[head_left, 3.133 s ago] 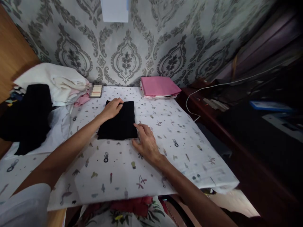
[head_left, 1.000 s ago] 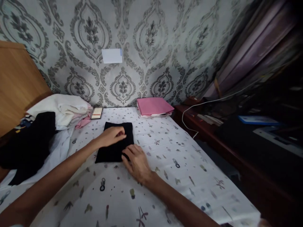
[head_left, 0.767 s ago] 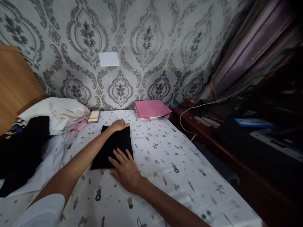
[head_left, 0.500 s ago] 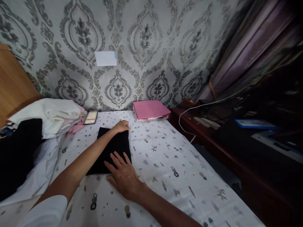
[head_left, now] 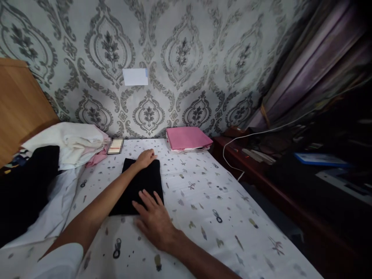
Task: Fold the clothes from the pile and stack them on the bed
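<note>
A folded black cloth [head_left: 145,178] lies flat on the white patterned bed sheet [head_left: 186,232]. At its far edge, near the top right corner, rests my left hand [head_left: 146,158] with the fingers curled in; what they hold, if anything, is hidden. My right hand [head_left: 155,221] lies with fingers spread, its fingertips on the near right part of the cloth and its palm over the sheet. My left forearm crosses the cloth's left side and covers part of it.
White and pink clothes [head_left: 72,143] and a black garment [head_left: 26,193] are heaped at the left. A small blurred box [head_left: 115,146] sits beside them. By the wall is a pink folded item [head_left: 188,138]. Along the right runs a dark red desk [head_left: 250,162] with a white cable [head_left: 225,155].
The whole view has shifted slightly. My left hand has drawn back a little from the cloth's top right corner. My right hand has slid slightly toward me, fingers still spread.
</note>
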`<state>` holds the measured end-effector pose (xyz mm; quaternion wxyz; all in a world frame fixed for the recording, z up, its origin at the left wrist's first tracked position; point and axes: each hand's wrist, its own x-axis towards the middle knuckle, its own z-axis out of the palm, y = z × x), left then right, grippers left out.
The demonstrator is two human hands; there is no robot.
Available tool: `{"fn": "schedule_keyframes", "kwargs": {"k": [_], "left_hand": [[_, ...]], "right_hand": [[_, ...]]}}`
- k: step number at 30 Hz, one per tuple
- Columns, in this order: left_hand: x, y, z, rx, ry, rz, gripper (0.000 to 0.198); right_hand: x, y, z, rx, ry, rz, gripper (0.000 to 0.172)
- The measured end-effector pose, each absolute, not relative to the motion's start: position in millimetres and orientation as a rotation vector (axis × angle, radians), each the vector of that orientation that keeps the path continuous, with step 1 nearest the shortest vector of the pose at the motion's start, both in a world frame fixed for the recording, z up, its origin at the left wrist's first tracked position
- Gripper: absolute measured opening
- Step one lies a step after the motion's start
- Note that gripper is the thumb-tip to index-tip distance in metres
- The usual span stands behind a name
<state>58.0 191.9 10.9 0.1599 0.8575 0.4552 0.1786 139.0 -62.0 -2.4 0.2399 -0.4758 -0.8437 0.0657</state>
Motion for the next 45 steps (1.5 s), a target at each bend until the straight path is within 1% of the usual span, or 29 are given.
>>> {"fn": "schedule_keyframes", "kwargs": {"k": [2, 6, 9, 12, 13, 15, 18, 21, 24, 26, 28, 31, 33, 34, 37, 40, 41, 43, 45], "left_hand": [[31.5, 195.9, 15.6, 2.426, 1.294, 0.465, 0.026], [-14.8, 201.6, 25.5, 2.352, 1.242, 0.321, 0.04], [-27.3, 203.0, 33.5, 2.278, 1.196, 0.214, 0.044], [-27.9, 201.4, 43.1, 2.191, 1.172, 0.156, 0.04], [-28.4, 200.0, 46.8, 2.162, 1.169, 0.165, 0.038], [-32.1, 195.2, 54.8, 2.104, 1.174, 0.217, 0.034], [-43.3, 180.4, 63.4, 2.001, 1.214, 0.338, 0.038], [-53.2, 154.3, 59.8, 1.636, 1.243, 0.534, 0.044], [-56.7, 124.6, 45.1, 1.252, 1.178, 0.554, 0.046], [-56.8, 110.3, 35.3, 1.136, 1.165, 0.51, 0.044], [-56.1, 103.2, 29.3, 1.086, 1.18, 0.495, 0.04], [-53.3, 101.6, 28.2, 1.047, 1.154, 0.498, 0.036], [-49.3, 101.3, 31.2, 1.009, 1.086, 0.518, 0.039], [-46.2, 100.5, 33.6, 0.988, 1.052, 0.536, 0.043], [-29.6, 97.5, 44.9, 0.951, 0.974, 0.583, 0.063], [3.5, 104.1, 64.1, 1.009, 0.826, 0.633, 0.08], [18.8, 110.6, 72.2, 1.041, 0.774, 0.66, 0.082], [55.3, 130.3, 89.2, 1.097, 0.719, 0.736, 0.081], [97.2, 156.1, 104.3, 1.128, 0.704, 0.839, 0.076]], "right_hand": [[145.5, -57.3, -4.3, -1.41, -2.126, 0.152, 0.043], [160.4, -44.1, -6.6, -1.779, -1.712, 0.173, 0.043], [164.5, -39.9, -9.5, -1.888, -1.699, 0.172, 0.032], [163.8, -40.6, -11.6, -1.849, -1.719, 0.171, 0.02], [164.3, -40.3, -11.0, -1.821, -1.699, 0.227, 0.018], [168.7, -36.8, -5.6, -1.737, -1.612, 0.456, 0.021], [185.5, -23.1, 13.1, -1.516, -1.312, 0.814, 0.027], [207.5, -7.4, 34.6, -1.307, -0.838, 1.004, 0.024], [221.5, -3.7, 41.4, -1.271, -0.481, 1.217, 0.02], [223.2, -10.1, 35.8, -1.295, -0.436, 1.321, 0.017], [220.2, -20.4, 26.0, -1.299, -0.501, 1.394, 0.018], [214.8, -32.4, 12.4, -1.284, -0.626, 1.46, 0.031], [216.2, -33.5, 8.0, -1.274, -0.66, 1.455, 0.036], [219.7, -31.9, 8.1, -1.265, -0.665, 1.439, 0.037], [242.9, -19.9, 19.1, -1.218, -0.692, 1.36, 0.039], [283.5, 4.9, 46.4, -1.187, -0.783, 1.253, 0.04], [299.4, 17.1, 58.3, -1.193, -0.822, 1.199, 0.039], [332.8, 48.2, 84.0, -1.261, -0.902, 1.009, 0.035], [365.6, 86.3, 108.7, -1.444, -1.021, 0.662, 0.03]]}}
